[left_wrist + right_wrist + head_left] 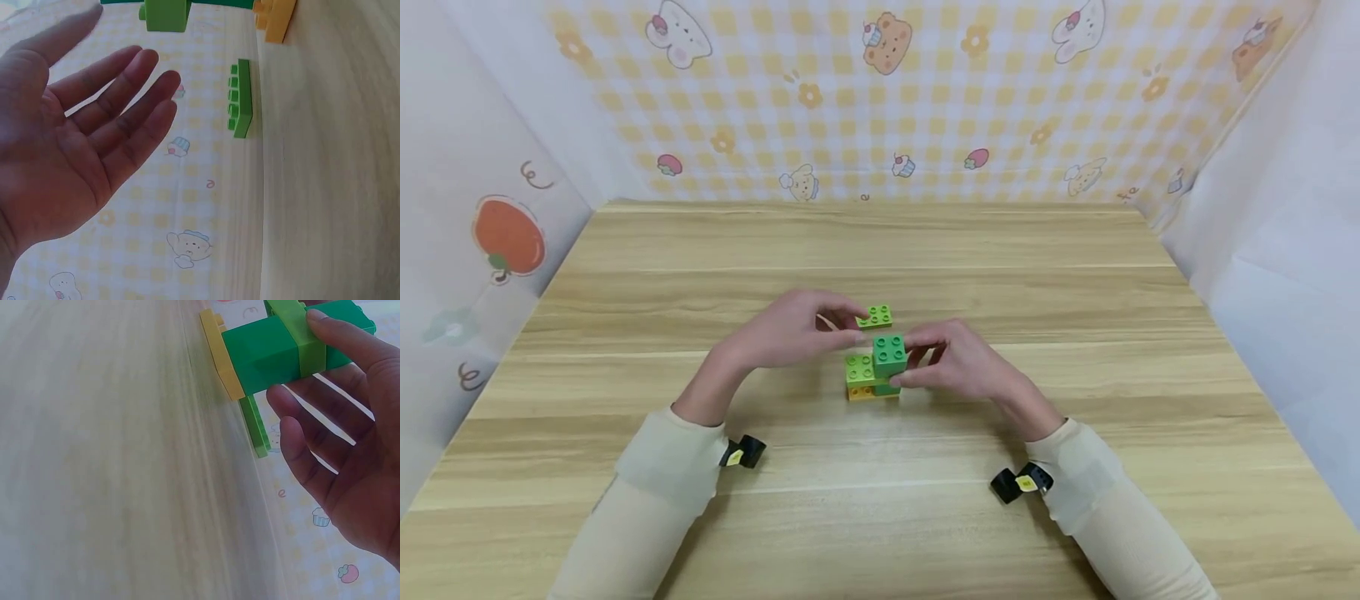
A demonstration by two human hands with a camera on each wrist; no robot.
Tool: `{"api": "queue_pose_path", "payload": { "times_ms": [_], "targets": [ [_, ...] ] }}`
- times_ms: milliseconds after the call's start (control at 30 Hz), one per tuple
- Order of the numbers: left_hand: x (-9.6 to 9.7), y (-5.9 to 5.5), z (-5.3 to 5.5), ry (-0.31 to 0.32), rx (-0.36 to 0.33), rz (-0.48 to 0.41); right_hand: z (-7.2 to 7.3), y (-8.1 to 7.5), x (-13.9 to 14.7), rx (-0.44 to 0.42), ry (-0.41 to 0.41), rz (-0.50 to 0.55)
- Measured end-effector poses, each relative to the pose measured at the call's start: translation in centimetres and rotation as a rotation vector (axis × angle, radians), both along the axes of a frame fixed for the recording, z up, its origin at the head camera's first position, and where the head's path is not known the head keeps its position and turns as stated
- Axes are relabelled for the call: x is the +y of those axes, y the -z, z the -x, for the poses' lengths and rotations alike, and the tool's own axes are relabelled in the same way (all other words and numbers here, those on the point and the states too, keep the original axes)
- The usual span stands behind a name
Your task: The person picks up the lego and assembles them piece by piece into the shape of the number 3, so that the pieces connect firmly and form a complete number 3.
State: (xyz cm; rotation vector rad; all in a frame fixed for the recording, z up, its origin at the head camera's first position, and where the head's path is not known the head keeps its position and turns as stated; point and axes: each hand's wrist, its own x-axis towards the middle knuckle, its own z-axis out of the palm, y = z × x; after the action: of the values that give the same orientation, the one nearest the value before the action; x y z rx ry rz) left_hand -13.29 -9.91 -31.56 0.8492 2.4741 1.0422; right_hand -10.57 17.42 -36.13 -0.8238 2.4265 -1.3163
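1. Toward six o'clock, just off centre, the right hand [955, 360] pinches the stack of green, lime and yellow studded bricks [882, 367].
2. At its ten o'clock, the left hand [786, 329] grips nothing, fingers relaxed.
3. At twelve, a separate lime brick [880, 317] lies.
4. Yellow wrist-camera labels [1026, 482]: too small to read.

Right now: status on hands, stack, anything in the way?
Right hand holds the brick stack near its top; left hand empty. Stack upright, yellow base, dark green block on top. Loose light-green brick behind; no obstruction visible.
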Motion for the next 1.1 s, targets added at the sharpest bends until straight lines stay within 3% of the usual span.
{"api": "queue_pose_path", "payload": {
  "times_ms": [233, 567, 800, 1100],
  "targets": [
    [0.0, 1.0, 1.2, -0.076, 0.077, 0.064, -0.1, 0.0, 0.0, -0.011, 0.000, -0.002],
    [0.4, 2.4, 2.5, -0.109, 0.091, 0.111, -0.1, 0.0, 0.0, -0.016, 0.000, 0.000],
    [0.9, 2.4, 2.6, -0.175, 0.086, 0.156, -0.1, -0.1, -0.1, -0.019, 0.001, 0.003],
    [1.7, 2.4, 3.0, -0.152, 0.085, 0.219, -0.1, 0.1, -0.1, -0.018, 0.006, 0.002]
  ]
}}
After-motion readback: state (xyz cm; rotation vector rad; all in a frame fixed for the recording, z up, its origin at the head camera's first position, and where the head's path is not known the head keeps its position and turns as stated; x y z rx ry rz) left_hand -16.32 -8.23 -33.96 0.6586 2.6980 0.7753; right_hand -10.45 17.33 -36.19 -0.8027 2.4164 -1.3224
